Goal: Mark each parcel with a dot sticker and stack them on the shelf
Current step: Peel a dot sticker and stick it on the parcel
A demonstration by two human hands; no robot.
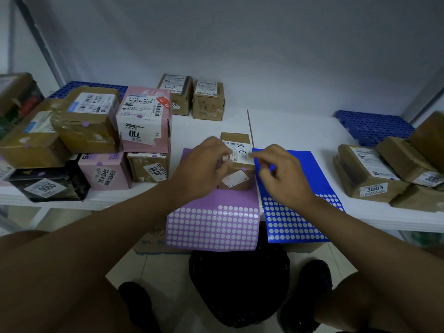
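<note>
Standing at the white shelf (300, 131), the person works on a small brown parcel (236, 162) that sits upright near the middle of it, on the far end of the purple sticker sheet (211, 224). The left hand (201, 164) curls round the parcel's left side and steadies it. The right hand (281, 174) has its thumb and forefinger pinched together at the right edge of the white label; whether a dot is between them I cannot tell, it is too small to see. A purple dot (244, 168) already shows on the box's front upper edge, so the marking step looks finished or nearly so.

The blue sticker sheet (298, 212) lies just beside the purple one, to the right. Purple-dotted boxes are piled in the left stack (96, 140); other parcels form the right pile (384, 171), and two small boxes (192, 97) wait against the back wall.

Next, I judge, the box needs a firm grip from both hands, a lift clear of the sheet, and a level seat on the left stack, without dragging the loose sheet along.
</note>
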